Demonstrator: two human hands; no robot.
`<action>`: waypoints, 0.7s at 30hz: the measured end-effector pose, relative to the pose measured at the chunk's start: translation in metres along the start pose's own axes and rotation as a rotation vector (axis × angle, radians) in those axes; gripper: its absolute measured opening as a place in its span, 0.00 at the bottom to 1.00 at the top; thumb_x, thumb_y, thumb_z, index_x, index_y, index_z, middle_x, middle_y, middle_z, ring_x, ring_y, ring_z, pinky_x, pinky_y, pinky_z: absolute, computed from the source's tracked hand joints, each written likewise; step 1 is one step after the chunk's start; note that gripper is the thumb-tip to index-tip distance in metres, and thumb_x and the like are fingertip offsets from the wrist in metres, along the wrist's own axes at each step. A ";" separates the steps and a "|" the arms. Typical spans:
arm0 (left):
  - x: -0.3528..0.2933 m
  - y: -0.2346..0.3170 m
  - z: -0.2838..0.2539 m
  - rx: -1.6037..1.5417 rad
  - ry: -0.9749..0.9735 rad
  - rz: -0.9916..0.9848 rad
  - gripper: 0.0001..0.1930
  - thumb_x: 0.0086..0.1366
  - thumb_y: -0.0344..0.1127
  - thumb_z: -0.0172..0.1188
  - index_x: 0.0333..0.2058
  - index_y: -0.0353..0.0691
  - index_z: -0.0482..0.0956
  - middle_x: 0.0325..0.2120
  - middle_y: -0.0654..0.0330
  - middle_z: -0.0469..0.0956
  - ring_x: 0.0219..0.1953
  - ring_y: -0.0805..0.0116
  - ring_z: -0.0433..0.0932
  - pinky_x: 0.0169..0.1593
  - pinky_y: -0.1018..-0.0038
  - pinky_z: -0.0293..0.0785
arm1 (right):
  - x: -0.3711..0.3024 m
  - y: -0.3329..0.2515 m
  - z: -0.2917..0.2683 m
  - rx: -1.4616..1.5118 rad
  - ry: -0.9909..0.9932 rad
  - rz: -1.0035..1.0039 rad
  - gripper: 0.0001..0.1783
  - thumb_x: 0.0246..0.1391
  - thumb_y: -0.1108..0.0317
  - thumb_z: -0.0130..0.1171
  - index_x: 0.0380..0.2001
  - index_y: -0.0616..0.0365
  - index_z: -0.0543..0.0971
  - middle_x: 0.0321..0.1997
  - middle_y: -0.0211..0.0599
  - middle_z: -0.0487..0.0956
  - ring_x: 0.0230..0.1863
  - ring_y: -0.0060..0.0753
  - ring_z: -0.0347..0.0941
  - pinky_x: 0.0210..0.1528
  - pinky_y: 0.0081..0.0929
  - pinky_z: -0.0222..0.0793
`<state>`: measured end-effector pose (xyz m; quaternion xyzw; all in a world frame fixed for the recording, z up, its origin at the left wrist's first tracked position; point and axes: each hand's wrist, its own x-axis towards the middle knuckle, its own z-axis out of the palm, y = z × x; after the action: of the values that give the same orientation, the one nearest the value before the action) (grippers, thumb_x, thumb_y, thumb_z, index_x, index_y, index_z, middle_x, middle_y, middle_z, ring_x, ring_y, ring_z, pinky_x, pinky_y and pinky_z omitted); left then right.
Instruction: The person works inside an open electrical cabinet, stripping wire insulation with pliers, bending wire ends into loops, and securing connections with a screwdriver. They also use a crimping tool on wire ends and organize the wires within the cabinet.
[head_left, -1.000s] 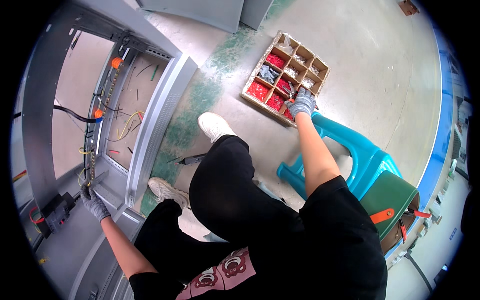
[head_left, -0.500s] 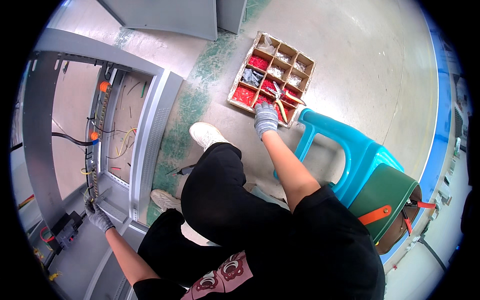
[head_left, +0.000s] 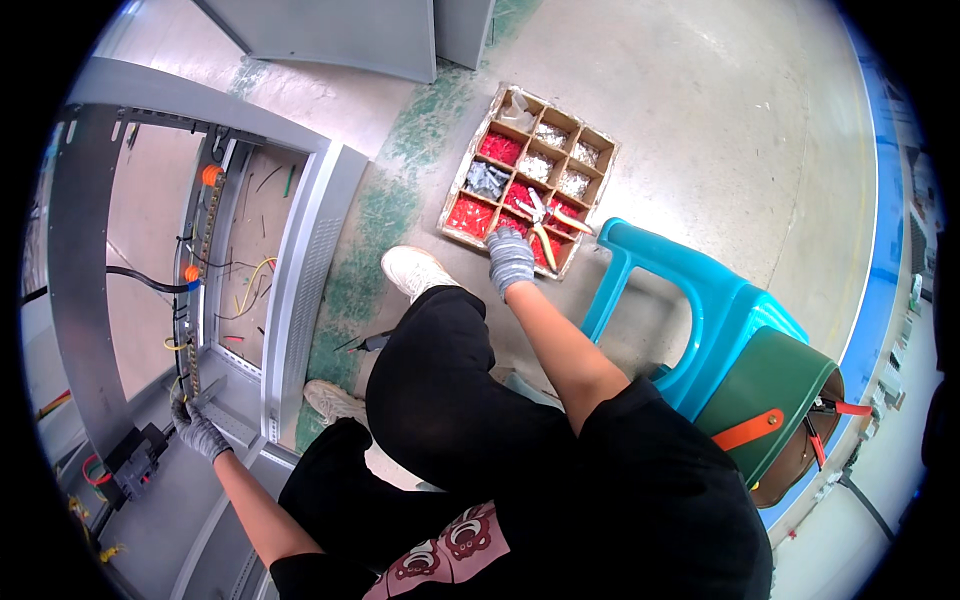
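Right hand (head_left: 511,262) reaches the box's (head_left: 460,238) near edge, grasp hidden; splayed pliers (head_left: 540,212) lie just beyond, probably for quick reach; left hand (head_left: 203,434) curls inside the cabinet (head_left: 315,225), perhaps bracing; its grip I cannot tell

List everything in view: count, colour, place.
cabinet: 1, grey, left
panels: apparently 2, grey, top
round pieces: 2, orange, inside cabinet
thick cable: 1, black, across cabinet
wires: several, mixed, cabinet opening
divided box: 1, brown, floor ahead
small parts: many, red, white, grey, in box
pliers: 1, yellowish handles, on box
stool: 1, turquoise, right
bag: 1, green, lower right
handles: 2, red, bag's opening
tool: 1, dark, floor
shoes: 2, white, floor
left hand: 1, grey glove, cabinet
right hand: 1, grey glove, box
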<state>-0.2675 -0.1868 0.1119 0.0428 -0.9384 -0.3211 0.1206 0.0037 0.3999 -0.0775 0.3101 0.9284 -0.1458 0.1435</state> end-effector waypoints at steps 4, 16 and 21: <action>0.001 0.003 -0.001 -0.028 -0.005 0.004 0.15 0.64 0.24 0.51 0.49 0.30 0.72 0.46 0.55 0.75 0.48 0.67 0.73 0.56 0.74 0.64 | -0.022 -0.025 0.008 0.032 -0.064 -0.057 0.16 0.42 0.76 0.55 0.38 0.56 0.75 0.42 0.45 0.73 0.46 0.45 0.71 0.45 0.38 0.71; -0.003 0.017 0.006 0.001 -0.001 -0.017 0.15 0.62 0.22 0.52 0.49 0.30 0.73 0.45 0.56 0.76 0.47 0.68 0.73 0.56 0.74 0.64 | 0.037 0.124 -0.059 0.324 0.328 0.347 0.09 0.55 0.68 0.50 0.36 0.56 0.78 0.37 0.46 0.79 0.39 0.49 0.76 0.44 0.39 0.70; -0.003 0.018 0.002 0.019 0.028 -0.023 0.16 0.63 0.23 0.52 0.50 0.30 0.73 0.46 0.55 0.76 0.47 0.68 0.74 0.56 0.75 0.64 | 0.089 0.155 -0.056 0.099 -0.320 0.328 0.19 0.56 0.64 0.43 0.48 0.50 0.76 0.54 0.46 0.72 0.56 0.48 0.69 0.57 0.40 0.66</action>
<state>-0.2654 -0.1710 0.1210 0.0591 -0.9391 -0.3127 0.1294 0.0215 0.5861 -0.0856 0.4363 0.8228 -0.2131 0.2954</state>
